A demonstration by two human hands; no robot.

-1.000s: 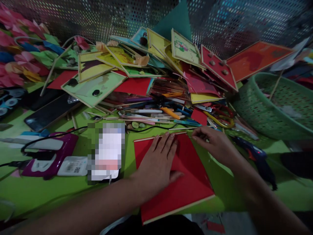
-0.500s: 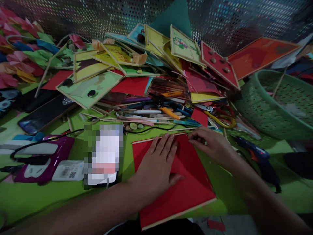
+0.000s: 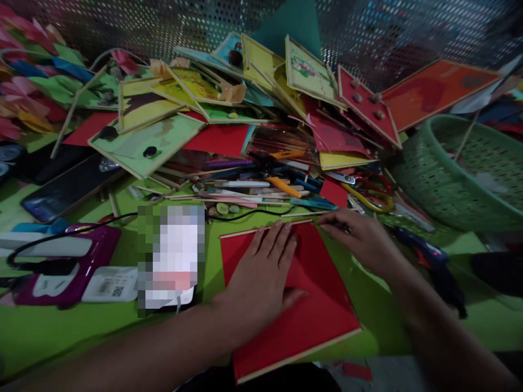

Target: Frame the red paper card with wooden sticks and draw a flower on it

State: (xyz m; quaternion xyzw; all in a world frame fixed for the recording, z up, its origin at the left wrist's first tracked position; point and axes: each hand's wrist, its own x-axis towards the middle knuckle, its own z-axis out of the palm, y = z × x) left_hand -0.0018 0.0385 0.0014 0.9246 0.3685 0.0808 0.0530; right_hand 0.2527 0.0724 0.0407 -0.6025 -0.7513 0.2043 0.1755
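Observation:
A red card (image 3: 314, 272) lies on the green tabletop, a thin wooden stick (image 3: 241, 233) along its far edge and another wooden stick (image 3: 300, 356) along its near edge. Spread flat over the card's upper middle is my left hand (image 3: 261, 277), its fingertips reaching the far stick. By the card's far right corner, my right hand (image 3: 359, 234) has its fingers curled together in a pinch near that stick's end. Whatever is between those fingers is too small or hidden to make out.
A glue gun (image 3: 433, 256) lies right of my right forearm, below a green basket (image 3: 420, 163). Scissors (image 3: 371, 193), pens and loose sticks cover the back. Framed cards (image 3: 151, 144) are heaped behind them. At left lie a blurred-out phone (image 3: 175, 250) and a purple device (image 3: 90, 272).
My right hand has shifted very slightly at the card's far right corner, fingers still pinched. My left hand stays flat on the card. The view has moved a little.

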